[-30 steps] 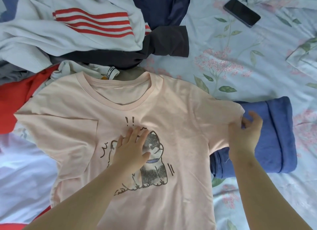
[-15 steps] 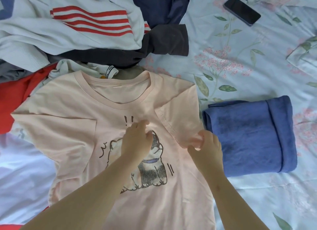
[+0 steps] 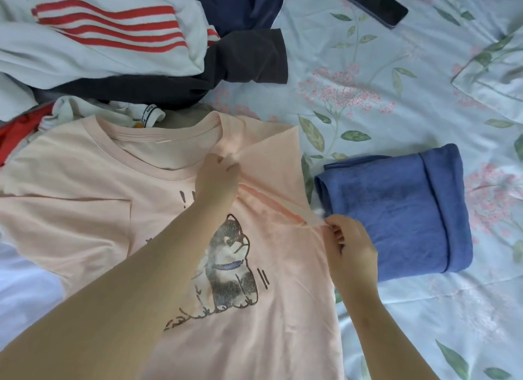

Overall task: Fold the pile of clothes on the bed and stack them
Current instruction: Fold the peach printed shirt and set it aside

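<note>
Pinching the folded sleeve (image 3: 273, 164) of the pink T-shirt (image 3: 85, 210), both hands bracket its diagonal hem: left hand (image 3: 216, 180) at centre, right hand (image 3: 351, 246) lower right.

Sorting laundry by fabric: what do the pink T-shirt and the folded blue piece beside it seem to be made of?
Pink T-shirt: looks like thin matte cotton jersey; it creases softly and has a ribbed collar. Folded blue piece: thicker and fuzzy, probably terry or fleece; its surface looks napped.
</note>
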A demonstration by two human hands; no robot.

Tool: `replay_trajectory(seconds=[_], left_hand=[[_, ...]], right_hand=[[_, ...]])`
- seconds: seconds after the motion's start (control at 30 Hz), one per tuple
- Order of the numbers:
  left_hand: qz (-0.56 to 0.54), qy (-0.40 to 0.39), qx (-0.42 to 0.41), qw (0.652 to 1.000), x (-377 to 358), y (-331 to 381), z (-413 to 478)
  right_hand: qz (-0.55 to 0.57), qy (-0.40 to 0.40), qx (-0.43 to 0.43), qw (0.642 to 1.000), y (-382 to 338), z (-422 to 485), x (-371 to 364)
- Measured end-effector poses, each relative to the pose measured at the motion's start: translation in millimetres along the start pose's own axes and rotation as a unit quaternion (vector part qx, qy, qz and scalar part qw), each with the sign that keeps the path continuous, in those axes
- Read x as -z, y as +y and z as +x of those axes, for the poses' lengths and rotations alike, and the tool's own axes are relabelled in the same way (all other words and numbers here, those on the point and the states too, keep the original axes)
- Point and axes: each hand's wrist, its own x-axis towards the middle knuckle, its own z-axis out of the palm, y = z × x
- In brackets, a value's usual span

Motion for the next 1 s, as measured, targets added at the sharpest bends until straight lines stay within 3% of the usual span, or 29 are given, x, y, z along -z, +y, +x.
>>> replay_trajectory(seconds=[0.07,0.1,0.17,0.2,0.27,0.33,0.4,0.5,0.63,0.7,0.77,0.87,1.0], left_hand=[[0.078,-0.016,-0.026,0.996,9,-8,-4],[0.16,-0.012,-0.037,0.986,11,-12,-7],[0.341,0.043,-0.103,0.933,7,-18,-13],[0.381,0.07,-0.163,0.907,2,-17,-18],[0.355,0.012,-0.242,0.903,-15,-12,-25],[0.315,-0.112,-0.23,0.914,-39,-8,-31],[0.334,-0.163,-0.203,0.906,-63,-8,-31],[0.43,-0.143,-0.161,0.877,-91,-7,-29],[0.43,-0.093,-0.1,0.892,-101,2,-35],[0.414,-0.073,-0.118,0.899,-96,4,-35],[0.341,-0.084,-0.121,0.929,-85,3,-29],[0.137,-0.113,-0.03,0.984,-55,7,-21],[-0.066,-0.1,0.068,0.99,6,10,-28]], right_hand=[[-0.029,-0.056,0.038,0.997,-1,-8,-3],[-0.042,-0.111,0.005,0.993,-1,-10,-6],[-0.054,-0.196,-0.101,0.974,1,-13,-8],[-0.057,-0.207,-0.135,0.967,3,-13,-8],[-0.063,-0.204,-0.153,0.965,6,-11,-10],[-0.079,-0.212,-0.16,0.961,6,-10,-11],[-0.082,-0.217,-0.161,0.959,7,-10,-12],[-0.03,-0.207,-0.16,0.965,8,-14,-8],[0.094,-0.203,-0.16,0.961,7,-24,-1],[0.15,-0.213,-0.183,0.948,5,-27,0],[0.17,-0.243,-0.19,0.936,-1,-29,0],[0.203,-0.298,-0.174,0.916,-21,-37,-2],[0.267,-0.38,-0.126,0.877,-61,-57,-13]])
